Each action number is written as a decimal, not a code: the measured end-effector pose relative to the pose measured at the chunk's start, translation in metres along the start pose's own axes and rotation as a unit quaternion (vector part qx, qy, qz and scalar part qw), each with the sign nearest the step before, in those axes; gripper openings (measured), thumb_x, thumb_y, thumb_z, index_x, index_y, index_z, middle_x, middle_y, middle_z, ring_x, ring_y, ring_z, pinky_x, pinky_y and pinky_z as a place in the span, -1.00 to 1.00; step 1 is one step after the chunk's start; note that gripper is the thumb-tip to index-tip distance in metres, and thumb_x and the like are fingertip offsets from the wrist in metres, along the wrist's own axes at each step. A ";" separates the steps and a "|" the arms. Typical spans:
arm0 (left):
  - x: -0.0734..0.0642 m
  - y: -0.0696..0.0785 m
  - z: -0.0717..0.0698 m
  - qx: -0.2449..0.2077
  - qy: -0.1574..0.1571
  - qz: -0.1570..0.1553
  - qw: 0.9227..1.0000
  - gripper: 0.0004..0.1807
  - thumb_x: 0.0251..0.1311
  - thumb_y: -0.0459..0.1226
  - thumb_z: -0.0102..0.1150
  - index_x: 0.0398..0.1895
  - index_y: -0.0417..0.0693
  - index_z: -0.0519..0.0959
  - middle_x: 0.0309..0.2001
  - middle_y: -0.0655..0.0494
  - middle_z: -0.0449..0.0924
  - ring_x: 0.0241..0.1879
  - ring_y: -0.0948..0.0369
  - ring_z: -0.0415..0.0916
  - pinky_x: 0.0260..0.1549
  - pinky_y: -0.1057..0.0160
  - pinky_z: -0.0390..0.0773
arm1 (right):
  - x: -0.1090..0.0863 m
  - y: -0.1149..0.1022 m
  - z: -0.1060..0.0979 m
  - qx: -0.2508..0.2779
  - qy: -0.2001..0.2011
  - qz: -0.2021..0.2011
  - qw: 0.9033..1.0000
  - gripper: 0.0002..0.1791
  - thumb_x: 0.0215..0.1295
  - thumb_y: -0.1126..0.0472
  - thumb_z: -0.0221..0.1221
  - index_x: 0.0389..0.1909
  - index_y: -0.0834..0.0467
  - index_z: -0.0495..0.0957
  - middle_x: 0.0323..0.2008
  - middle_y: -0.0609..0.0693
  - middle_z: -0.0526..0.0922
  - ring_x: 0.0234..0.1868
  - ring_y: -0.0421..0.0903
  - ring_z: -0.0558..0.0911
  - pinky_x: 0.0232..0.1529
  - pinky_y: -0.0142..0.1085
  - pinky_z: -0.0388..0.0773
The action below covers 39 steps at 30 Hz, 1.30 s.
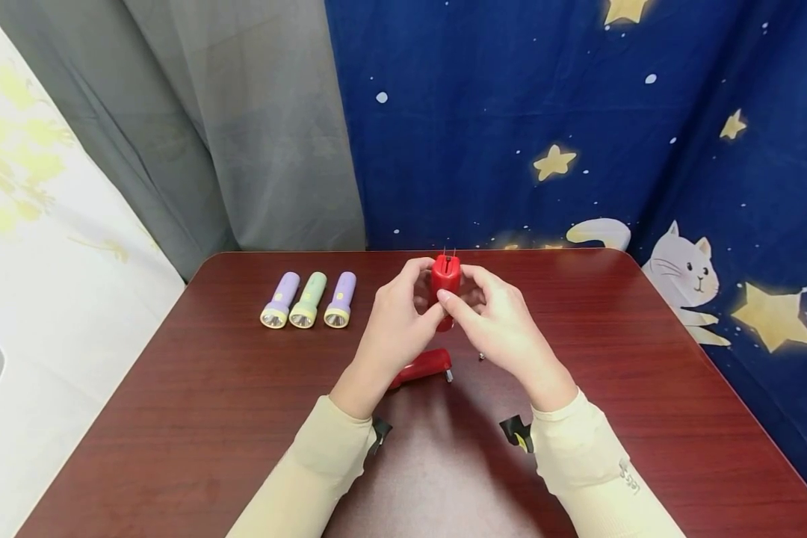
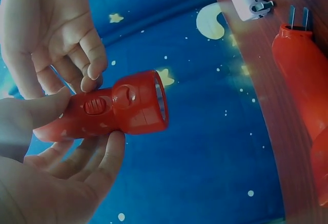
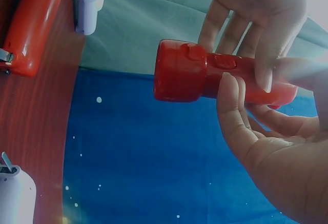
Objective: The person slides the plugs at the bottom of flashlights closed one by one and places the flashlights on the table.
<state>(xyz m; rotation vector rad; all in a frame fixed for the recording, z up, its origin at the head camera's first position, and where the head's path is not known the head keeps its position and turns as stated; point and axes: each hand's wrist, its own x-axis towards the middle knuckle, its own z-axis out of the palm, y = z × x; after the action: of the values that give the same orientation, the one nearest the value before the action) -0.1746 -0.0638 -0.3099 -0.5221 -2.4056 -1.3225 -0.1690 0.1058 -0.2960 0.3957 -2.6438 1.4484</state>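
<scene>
Between both hands, raised over the table, is a red flashlight (image 1: pixel 446 275) with two thin metal prongs sticking out of its far end. My left hand (image 1: pixel 398 317) grips it from the left, thumb across the top and fingers beneath. From the other side my right hand (image 1: pixel 507 321) holds it, its thumb on the near part of the body. The left wrist view shows the slide switch (image 2: pixel 95 105) and wide lamp head (image 2: pixel 141 103). Below the hands lies a second red flashlight (image 1: pixel 430 364), its prongs out; the left forearm and hand partly cover it.
Two lavender flashlights (image 1: pixel 282 295) (image 1: pixel 341 295) and a green one (image 1: pixel 311 295) stand in a row at the back left. Another lavender flashlight (image 3: pixel 15 196) with prongs lies on the table (image 1: pixel 175 418), hidden by the right arm in the head view. Curtains hang behind.
</scene>
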 end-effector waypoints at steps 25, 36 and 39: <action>-0.001 -0.004 0.005 0.009 -0.002 -0.004 1.000 -0.47 0.23 -0.34 0.50 0.25 -0.10 0.54 -0.04 -0.04 0.79 -0.09 0.08 0.77 -0.03 0.14 0.81 | 0.000 0.009 0.003 0.022 -0.012 -0.002 1.000 -0.50 0.55 -0.05 0.23 0.39 0.04 0.52 -0.01 0.05 0.78 -0.14 -0.03 0.81 -0.07 -0.19 0.74; -0.001 -0.004 0.005 0.000 0.002 -0.008 1.000 -0.49 0.15 -0.34 0.58 0.13 -0.11 0.56 -0.05 -0.02 0.80 -0.09 0.16 0.77 -0.07 0.22 0.81 | 0.000 0.010 0.002 0.034 -0.014 0.006 0.999 -0.47 0.62 -0.11 0.10 0.42 0.10 0.53 -0.01 0.16 0.77 -0.30 -0.09 0.73 -0.22 -0.24 0.70; -0.002 -0.004 0.006 -0.004 0.001 -0.008 1.000 -0.49 0.12 -0.33 0.61 0.10 -0.12 0.56 -0.05 -0.03 0.81 -0.08 0.16 0.79 -0.09 0.23 0.81 | 0.000 0.009 0.001 0.026 -0.011 0.015 0.999 -0.44 0.64 -0.13 0.06 0.43 0.12 0.52 -0.02 0.18 0.77 -0.34 -0.09 0.69 -0.26 -0.25 0.66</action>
<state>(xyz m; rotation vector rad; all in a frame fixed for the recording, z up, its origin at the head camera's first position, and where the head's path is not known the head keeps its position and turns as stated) -0.1755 -0.0610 -0.3171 -0.5044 -2.4083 -1.3389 -0.1711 0.1099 -0.3044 0.3813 -2.6432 1.5339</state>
